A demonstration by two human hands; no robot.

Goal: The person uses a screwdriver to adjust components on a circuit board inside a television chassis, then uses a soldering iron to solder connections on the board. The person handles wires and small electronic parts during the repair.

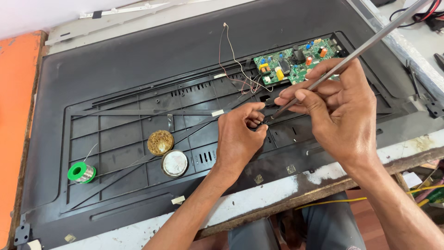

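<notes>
Two hands meet over the black back panel (pixel 138 69). Right hand (pixel 340 109) grips a long metal rod (pixel 360 51); left hand (pixel 240 136) pinches something tiny. A slip could snag thin wires (pixel 233 60) near the green board (pixel 296 60).

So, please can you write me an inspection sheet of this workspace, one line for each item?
Surface: large black plastic back panel lying flat on a worn white bench.
Job's things: long metal rod tool, tip at a small part pinched by the left hand; green circuit board fixed in the panel.
Clutter: green solder spool, open round tin with brownish content, its silver lid, bits of tape.
Hands: left hand pinching a small dark part; right hand gripping the rod.
Cables: thin wires from the board area; yellow cable below the bench; red and black leads top right.
Surroundings: orange surface on the left.
</notes>
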